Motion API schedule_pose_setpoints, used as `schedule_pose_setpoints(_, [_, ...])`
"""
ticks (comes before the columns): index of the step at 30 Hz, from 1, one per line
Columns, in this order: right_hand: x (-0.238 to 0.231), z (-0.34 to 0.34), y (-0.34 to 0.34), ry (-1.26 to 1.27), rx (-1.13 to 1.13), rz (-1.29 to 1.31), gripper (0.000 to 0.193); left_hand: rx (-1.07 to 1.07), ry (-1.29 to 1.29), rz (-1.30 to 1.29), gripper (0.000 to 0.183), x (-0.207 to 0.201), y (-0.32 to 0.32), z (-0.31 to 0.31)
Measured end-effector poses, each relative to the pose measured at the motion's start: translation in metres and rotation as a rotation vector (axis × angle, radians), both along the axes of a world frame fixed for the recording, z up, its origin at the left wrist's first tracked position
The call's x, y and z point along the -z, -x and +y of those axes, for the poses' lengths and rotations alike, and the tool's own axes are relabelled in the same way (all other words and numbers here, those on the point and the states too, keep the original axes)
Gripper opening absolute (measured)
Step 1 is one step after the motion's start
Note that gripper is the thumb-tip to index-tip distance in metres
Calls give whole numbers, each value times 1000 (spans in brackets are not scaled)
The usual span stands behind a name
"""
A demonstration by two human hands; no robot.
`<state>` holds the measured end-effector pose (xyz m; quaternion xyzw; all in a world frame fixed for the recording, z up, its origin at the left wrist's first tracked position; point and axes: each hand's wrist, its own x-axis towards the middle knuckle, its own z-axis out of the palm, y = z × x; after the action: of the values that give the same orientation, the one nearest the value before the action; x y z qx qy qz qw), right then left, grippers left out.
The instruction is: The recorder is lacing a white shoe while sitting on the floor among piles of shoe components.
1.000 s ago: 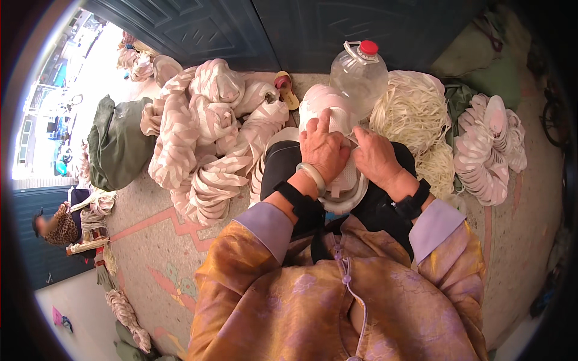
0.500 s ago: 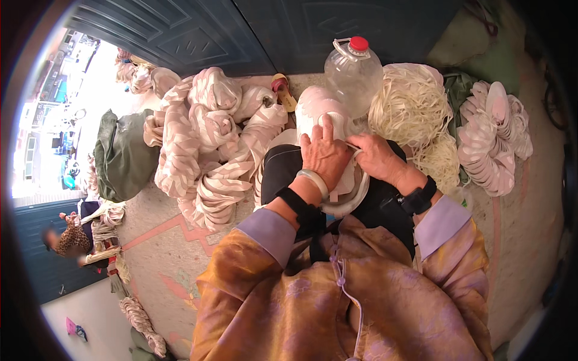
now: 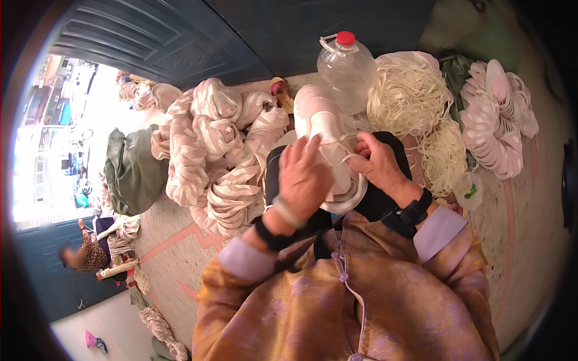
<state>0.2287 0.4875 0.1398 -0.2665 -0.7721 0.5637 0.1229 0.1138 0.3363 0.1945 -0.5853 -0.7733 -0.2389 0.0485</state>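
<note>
Shifted nearer and left since the earlier frame, the blurred left hand (image 3: 301, 178) has its fingers extended; whether it grips anything, I cannot tell. Farther right, the right hand (image 3: 380, 167) pinches thin white cord (image 3: 345, 160), which loops leftward over layered, rounded, pale pink pads (image 3: 314, 103).
</note>
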Motion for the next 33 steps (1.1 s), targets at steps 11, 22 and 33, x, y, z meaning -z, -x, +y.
schedule_pose_setpoints(11, [16, -16, 6, -452, -42, 151, 39, -854, 613, 31, 24, 109, 87, -387])
schedule_pose_setpoints(22, [18, -7, 8, -51, 144, 149, 47, -359, -38, -590, 15, 42, 45, -92])
schedule_pose_setpoints(33, [18, 2, 33, 385, 437, 144, 19, -242, 18, -388, 28, 48, 29, -21])
